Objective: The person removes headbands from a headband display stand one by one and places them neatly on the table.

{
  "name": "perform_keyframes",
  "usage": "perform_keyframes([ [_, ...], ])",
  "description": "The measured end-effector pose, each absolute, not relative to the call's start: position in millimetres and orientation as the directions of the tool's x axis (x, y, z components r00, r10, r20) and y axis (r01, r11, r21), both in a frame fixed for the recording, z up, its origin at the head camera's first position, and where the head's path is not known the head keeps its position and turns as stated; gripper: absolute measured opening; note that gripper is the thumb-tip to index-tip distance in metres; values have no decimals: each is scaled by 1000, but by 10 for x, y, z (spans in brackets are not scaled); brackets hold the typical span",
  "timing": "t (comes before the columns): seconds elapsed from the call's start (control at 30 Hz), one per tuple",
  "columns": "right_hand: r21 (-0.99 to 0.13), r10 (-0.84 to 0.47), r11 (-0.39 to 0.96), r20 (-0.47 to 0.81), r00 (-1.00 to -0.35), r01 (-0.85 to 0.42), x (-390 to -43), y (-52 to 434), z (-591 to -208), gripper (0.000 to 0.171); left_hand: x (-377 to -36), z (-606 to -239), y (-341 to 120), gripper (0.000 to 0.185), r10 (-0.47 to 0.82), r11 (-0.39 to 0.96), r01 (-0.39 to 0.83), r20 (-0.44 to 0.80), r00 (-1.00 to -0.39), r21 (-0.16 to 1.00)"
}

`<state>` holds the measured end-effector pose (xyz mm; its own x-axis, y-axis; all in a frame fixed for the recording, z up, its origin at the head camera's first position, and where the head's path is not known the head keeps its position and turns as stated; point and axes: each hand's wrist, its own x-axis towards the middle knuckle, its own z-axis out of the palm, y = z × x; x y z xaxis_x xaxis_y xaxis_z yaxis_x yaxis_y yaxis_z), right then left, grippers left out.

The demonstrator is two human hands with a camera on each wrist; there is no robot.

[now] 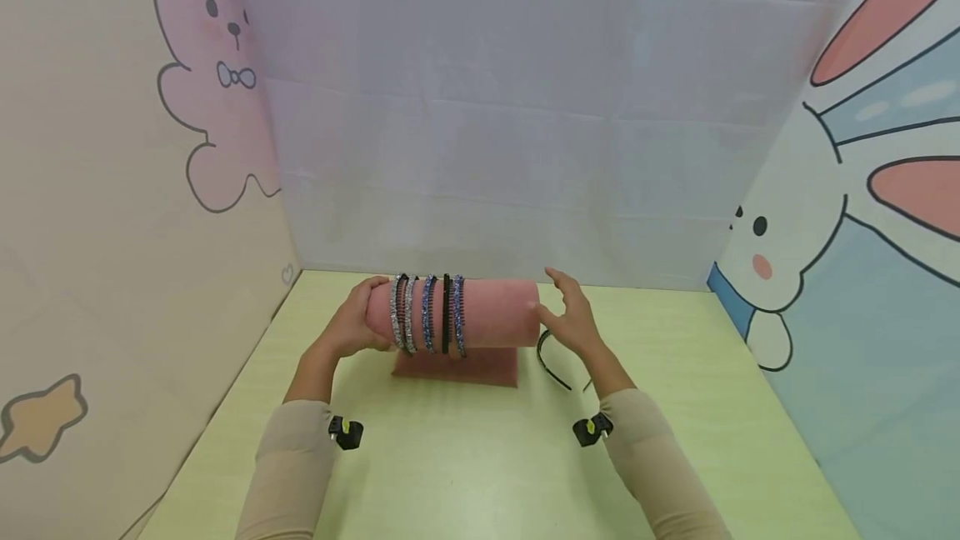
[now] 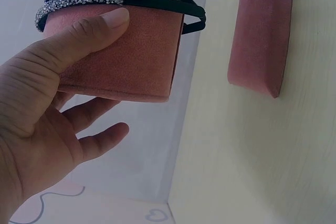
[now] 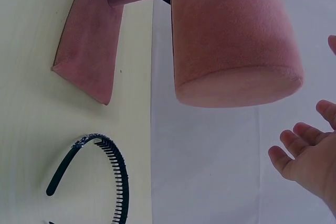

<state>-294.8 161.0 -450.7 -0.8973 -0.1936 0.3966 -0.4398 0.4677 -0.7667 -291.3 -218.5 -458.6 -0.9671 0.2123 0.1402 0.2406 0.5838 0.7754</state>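
Note:
A pink plush headband stand has a horizontal roll raised on a post above a flat base. Two silver glittery headbands circle its left part, followed by two blue glittery ones with a plain black headband between them. My left hand holds the roll's left end, its thumb lying on the plush just beside a silver headband. At the other end, my right hand is spread with its fingers apart; the right wrist view shows a gap between them and the roll.
A dark toothed headband lies on the pale table, right of the stand's base and partly below my right hand. A white back wall rises behind, and printed cartoon panels flank both sides.

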Motion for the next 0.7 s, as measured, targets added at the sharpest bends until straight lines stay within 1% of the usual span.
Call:
perform_keyframes([
  [0.23,-738,-259,490,384,-886,-464,-2931,1463,-4397,70,-2916,-4587,-2199,115,222,594,257,151,-963,762],
  [0.4,-702,-327,499,391,-860,-509,-2957,1358,-4342,73,-2912,-4584,-2205,115,230,593,270,161,-960,759],
  [0.5,-682,-359,494,405,-841,-539,-2995,1308,-4335,74,-2913,-4587,-2210,116,226,595,257,149,-963,761],
  [0.7,-646,-381,482,454,-805,-592,-3056,1242,-4352,74,-2909,-4597,-2201,116,216,588,230,123,-969,776],
])
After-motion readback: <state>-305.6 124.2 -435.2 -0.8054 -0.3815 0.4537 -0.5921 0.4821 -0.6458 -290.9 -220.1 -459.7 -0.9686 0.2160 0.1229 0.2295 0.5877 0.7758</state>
